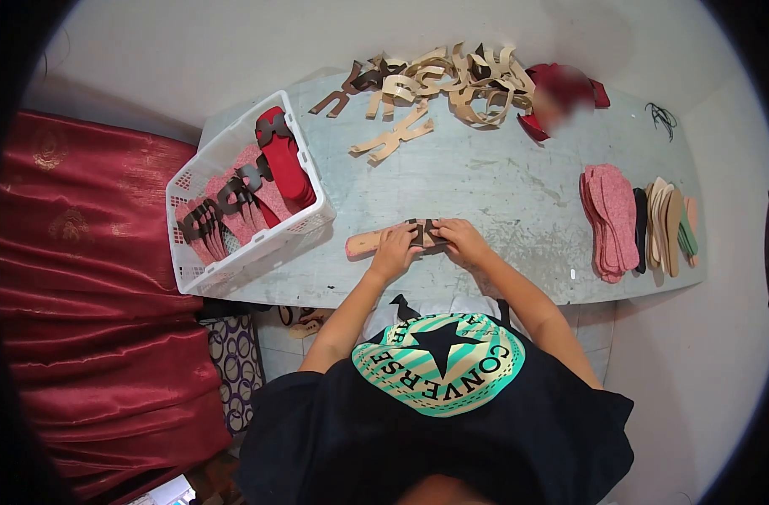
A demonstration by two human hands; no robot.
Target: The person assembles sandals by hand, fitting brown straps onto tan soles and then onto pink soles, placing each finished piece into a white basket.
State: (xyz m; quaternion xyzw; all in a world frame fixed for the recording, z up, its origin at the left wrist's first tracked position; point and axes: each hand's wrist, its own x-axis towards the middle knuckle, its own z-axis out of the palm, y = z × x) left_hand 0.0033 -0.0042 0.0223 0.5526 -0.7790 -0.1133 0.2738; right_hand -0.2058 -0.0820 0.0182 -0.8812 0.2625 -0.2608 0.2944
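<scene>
A sandal sole [363, 243] lies near the table's front edge, its tan face up and a pinkish rim at its left end. Dark strap ends [420, 231] are folded across it between my hands. My left hand [395, 252] grips the middle of the sole, fingers pressed at the strap. My right hand [463, 242] is closed on the other end, its fingertips on the dark strap. The rest of the strap is hidden beneath the sole and my fingers.
A white plastic basket [313, 217] at left holds pink and red soles with dark straps. Loose beige straps [401, 135] are heaped at the back, beside red pieces [533, 128]. Pink soles [610, 219] and beige and brown soles [672, 231] stand at right. Black cords [660, 119] lie behind.
</scene>
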